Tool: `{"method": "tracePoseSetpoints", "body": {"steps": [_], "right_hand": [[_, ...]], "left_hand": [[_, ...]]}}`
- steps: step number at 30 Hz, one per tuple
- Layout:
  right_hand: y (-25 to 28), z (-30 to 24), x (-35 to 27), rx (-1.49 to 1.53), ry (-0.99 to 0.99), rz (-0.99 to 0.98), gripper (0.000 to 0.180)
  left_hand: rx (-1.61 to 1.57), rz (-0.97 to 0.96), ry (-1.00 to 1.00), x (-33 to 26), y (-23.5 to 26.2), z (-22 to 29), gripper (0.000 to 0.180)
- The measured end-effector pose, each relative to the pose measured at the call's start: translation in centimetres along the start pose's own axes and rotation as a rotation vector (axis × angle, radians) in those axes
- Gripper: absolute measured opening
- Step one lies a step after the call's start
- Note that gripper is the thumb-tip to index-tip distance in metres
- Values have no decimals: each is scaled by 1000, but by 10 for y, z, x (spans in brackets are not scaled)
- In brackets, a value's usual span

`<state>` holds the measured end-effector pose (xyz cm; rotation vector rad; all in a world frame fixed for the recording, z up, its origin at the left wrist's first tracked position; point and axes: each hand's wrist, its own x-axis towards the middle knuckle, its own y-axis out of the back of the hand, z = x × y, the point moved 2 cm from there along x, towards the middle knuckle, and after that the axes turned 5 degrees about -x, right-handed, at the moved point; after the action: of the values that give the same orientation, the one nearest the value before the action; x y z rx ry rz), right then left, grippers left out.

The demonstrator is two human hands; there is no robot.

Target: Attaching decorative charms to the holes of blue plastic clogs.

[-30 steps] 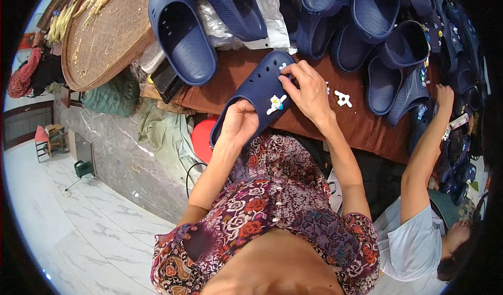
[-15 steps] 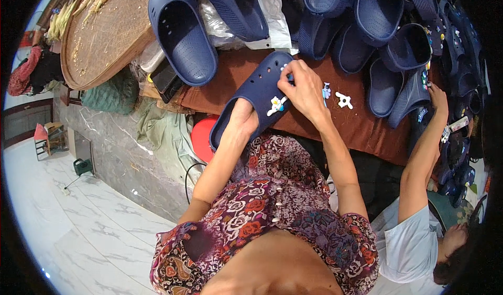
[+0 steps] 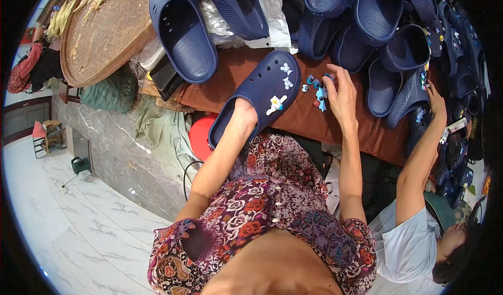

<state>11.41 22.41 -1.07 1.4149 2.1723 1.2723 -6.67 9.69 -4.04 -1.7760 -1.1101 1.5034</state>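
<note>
A navy clog [image 3: 259, 88] with holes in its upper slants across the brown cloth's front edge. My left hand [image 3: 244, 112] is pushed into its foot opening and holds it from inside; the fingers are hidden. White figure-shaped charms [image 3: 286, 83] run along the right side of the upper, and a larger white and yellow one [image 3: 275, 104] sits closer to the opening. To the right of the clog, my right hand [image 3: 341, 95] is over a cluster of small blue and red charms [image 3: 320, 100], fingers bent and apart, the tips by a blue charm.
Navy clogs [image 3: 380, 12] crowd the far side and right of the brown cloth [image 3: 361, 130]. A round woven tray [image 3: 107, 38] stands at far left. At right, another person's arm [image 3: 419, 153] reaches to a decorated clog. A red round object [image 3: 200, 132] is below the clog.
My right hand has left the toe of the clog and moved right over the loose charms. White charms near the toe and the blue cluster now show. My left hand stays in the clog.
</note>
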Motion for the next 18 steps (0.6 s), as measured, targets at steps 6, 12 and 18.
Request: {"method": "tracePoseSetpoints", "body": {"steps": [6,12,18], "right_hand": [[-5,-32,11,311,107,-56,16],[-18,-44,7,320,280,-152,18],[-14,-43,2,258,359,-155,14]], "left_hand": [[78,-34,113,-4,23,-3,42],[125,-23,123,-16,28,-4,40],[136,-56,140,-20,29,-4,40]]}}
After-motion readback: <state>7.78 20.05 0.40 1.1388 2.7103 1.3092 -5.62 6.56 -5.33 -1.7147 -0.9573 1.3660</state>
